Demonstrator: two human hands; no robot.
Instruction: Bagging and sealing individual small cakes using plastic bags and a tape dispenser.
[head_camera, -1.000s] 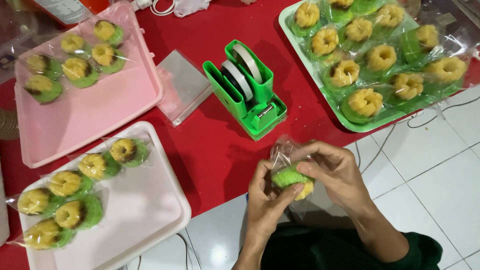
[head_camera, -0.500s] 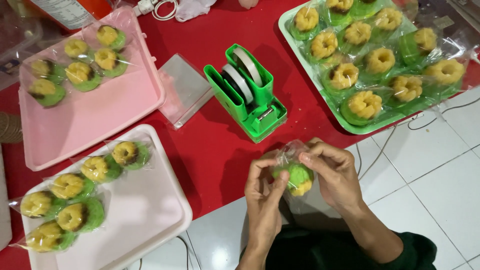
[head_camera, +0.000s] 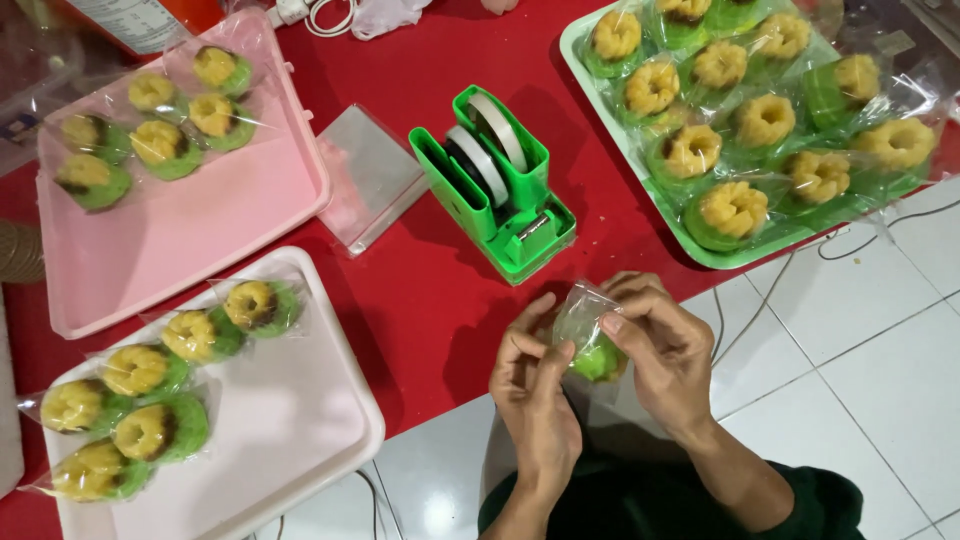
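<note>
At lower centre, the left hand and right hand both pinch the clear wrapper around a green cake. Folding the loose plastic flat and tight before reaching the green tape dispenser above would likely seal best.

White tiled floor, red mat laid over it, thin cables, even light

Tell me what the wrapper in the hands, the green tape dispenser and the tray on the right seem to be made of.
The wrapper looks like thin clear plastic film: it is see-through, creased and glinting. The green tape dispenser seems moulded hard plastic, with a smooth, slightly glossy, uniform colour. The pale green tray also looks like plastic, with a rounded rim, though its finish is hard to judge under the wrapped cakes.
</note>
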